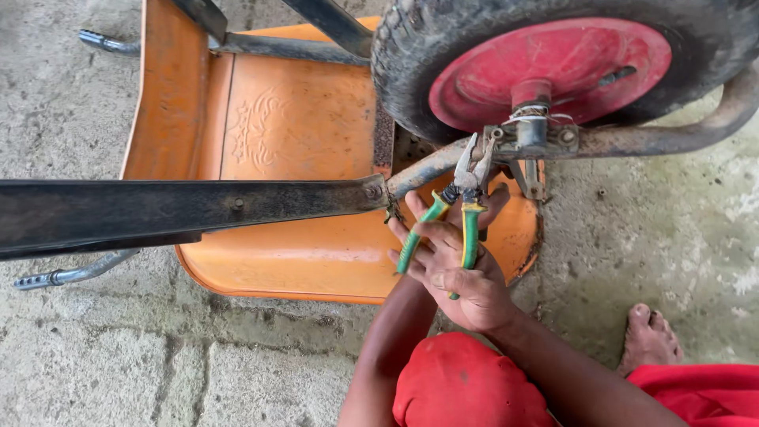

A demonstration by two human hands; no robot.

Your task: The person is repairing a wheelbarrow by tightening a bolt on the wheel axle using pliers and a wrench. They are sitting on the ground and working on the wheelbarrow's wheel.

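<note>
The wheelbarrow [292, 126] lay upside down on the concrete floor [95, 356], orange tray down, wheel [553, 63] up. The person's right hand [466, 277] was wrapped around the green-and-yellow handles of the pliers [466, 198], whose nose was spread open right at the axle bracket [530, 138] on the tubular frame, where some wire looked wound on. The left hand [415, 229] sat under the right, fingers curled against the handles; couldn't tell if it truly gripped them. Those pliers looked stiff, light steel, with grippy rubber sleeves, probably best held far back for leverage. Wire there looked thin and springy.
</note>
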